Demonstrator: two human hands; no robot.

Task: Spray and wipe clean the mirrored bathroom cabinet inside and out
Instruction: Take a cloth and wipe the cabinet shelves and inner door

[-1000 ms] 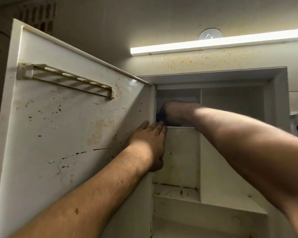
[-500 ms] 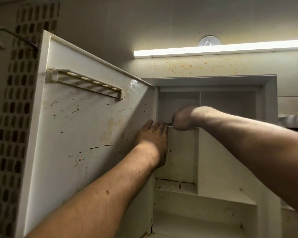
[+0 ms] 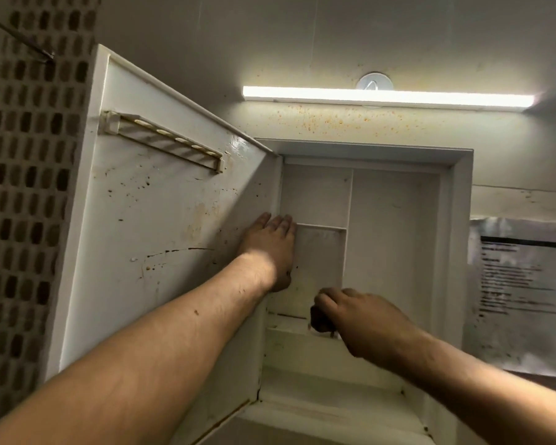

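The white bathroom cabinet [image 3: 456,252] hangs on the wall with its door [image 3: 161,239] swung open to the left, the door's stained inner face toward me. My left hand [image 3: 272,248] rests flat with straight fingers at the hinge edge, between the door and the cabinet's left inner wall. My right hand [image 3: 363,322] grips a small dark cloth [image 3: 320,321] and holds it at the front of the lower left shelf [image 3: 286,326]. The inside has a vertical divider and small empty compartments with brown specks.
A slotted rack [image 3: 164,139] is fixed high on the door's inner face. A lit tube lamp [image 3: 385,97] runs above the cabinet. A paper notice [image 3: 520,284] hangs on the wall to the right. Dark mosaic tiles [image 3: 23,187] cover the left wall.
My right hand with the cloth has come down from the upper left compartment to the lower left shelf. My left hand stays at the hinge edge. The view has pulled back.
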